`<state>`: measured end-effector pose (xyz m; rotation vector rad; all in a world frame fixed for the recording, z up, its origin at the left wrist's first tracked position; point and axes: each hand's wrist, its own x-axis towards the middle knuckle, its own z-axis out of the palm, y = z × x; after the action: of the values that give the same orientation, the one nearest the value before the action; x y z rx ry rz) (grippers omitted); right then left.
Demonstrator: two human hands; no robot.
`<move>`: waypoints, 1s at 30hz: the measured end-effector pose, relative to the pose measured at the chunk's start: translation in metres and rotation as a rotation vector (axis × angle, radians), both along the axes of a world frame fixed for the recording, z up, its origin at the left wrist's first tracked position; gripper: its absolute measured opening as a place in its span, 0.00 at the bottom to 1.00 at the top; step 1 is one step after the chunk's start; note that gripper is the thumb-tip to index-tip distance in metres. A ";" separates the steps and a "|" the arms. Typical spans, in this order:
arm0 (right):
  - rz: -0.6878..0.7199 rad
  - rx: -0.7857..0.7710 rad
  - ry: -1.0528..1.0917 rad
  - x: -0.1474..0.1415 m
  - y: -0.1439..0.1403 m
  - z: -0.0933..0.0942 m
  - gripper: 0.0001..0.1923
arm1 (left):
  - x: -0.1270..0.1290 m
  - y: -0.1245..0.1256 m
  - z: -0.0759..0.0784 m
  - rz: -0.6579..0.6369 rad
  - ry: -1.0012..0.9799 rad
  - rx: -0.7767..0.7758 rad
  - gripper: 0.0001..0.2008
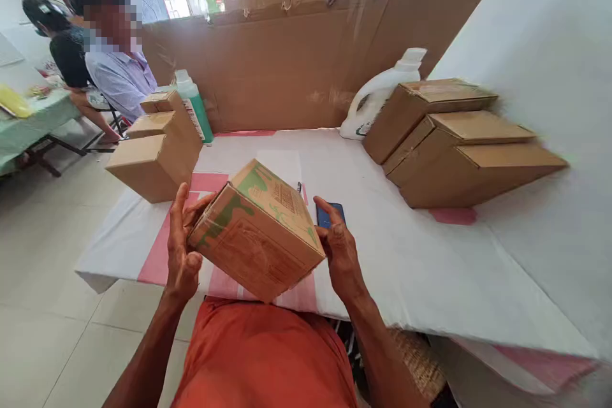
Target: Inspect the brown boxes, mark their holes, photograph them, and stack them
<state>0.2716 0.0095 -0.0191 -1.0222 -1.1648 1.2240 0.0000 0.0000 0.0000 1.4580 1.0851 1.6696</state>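
A cardboard box (261,229) with green and brown print is tilted between my two hands, over the near edge of the table. My left hand (184,242) presses against its left end, some fingers tucked behind the corner. At the right end, my right hand (338,245) supports the box with its fingers, the index finger extended beyond it. A dark blue phone (331,215) lies on the table just behind my right hand. Part of a small black item (299,187) shows past the box; its kind is unclear.
Plain cardboard boxes (160,153) stand at the left beside a green liquid bottle (196,105). More boxes (478,153) lean at the right by a white jug (382,95). A cardboard panel (287,70) borders the cloth-covered table (382,268). Two people sit at the far left.
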 end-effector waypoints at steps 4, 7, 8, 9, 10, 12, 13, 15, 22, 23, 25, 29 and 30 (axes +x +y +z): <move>-0.018 0.063 0.136 -0.002 0.013 0.000 0.45 | -0.004 0.012 0.010 -0.093 -0.159 -0.032 0.52; -0.014 0.078 0.162 -0.007 0.029 0.001 0.39 | -0.005 0.024 0.011 -0.107 -0.207 -0.056 0.48; -0.003 0.077 0.152 -0.009 0.035 0.002 0.38 | -0.006 0.029 0.009 -0.098 -0.209 -0.054 0.47; 0.009 0.077 0.138 -0.011 0.041 0.003 0.36 | -0.006 0.035 0.005 -0.080 -0.209 -0.048 0.45; 0.016 0.079 0.120 -0.012 0.046 0.003 0.35 | -0.005 0.040 -0.002 -0.055 -0.211 -0.040 0.43; 0.019 0.088 0.067 -0.011 0.055 0.001 0.33 | -0.005 0.049 -0.019 0.020 -0.227 -0.050 0.40; 0.021 0.091 0.033 -0.010 0.057 -0.002 0.33 | -0.004 0.052 -0.029 0.059 -0.236 -0.074 0.40; 0.040 0.099 -0.053 -0.004 0.055 -0.016 0.37 | -0.002 0.052 -0.052 0.106 -0.247 -0.155 0.43; 0.240 0.105 -0.242 -0.009 0.012 -0.082 0.69 | 0.001 0.026 -0.093 0.017 0.008 -0.294 0.59; 0.176 0.085 -0.273 -0.014 0.008 -0.083 0.66 | 0.000 0.023 -0.089 0.017 0.074 -0.289 0.60; 0.042 0.048 -0.296 -0.021 0.004 -0.075 0.53 | -0.003 0.016 -0.073 0.022 0.167 -0.270 0.56; 0.060 -0.009 -0.317 -0.012 0.003 -0.041 0.37 | -0.006 -0.005 -0.024 0.026 0.468 -0.198 0.42; 0.086 -0.033 -0.346 -0.007 0.001 -0.034 0.37 | -0.005 -0.011 -0.015 0.032 0.546 -0.191 0.39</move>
<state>0.2650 0.0109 -0.0535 -1.2536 -1.4713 1.1651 -0.0049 -0.0111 -0.0150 1.8226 1.5151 1.1667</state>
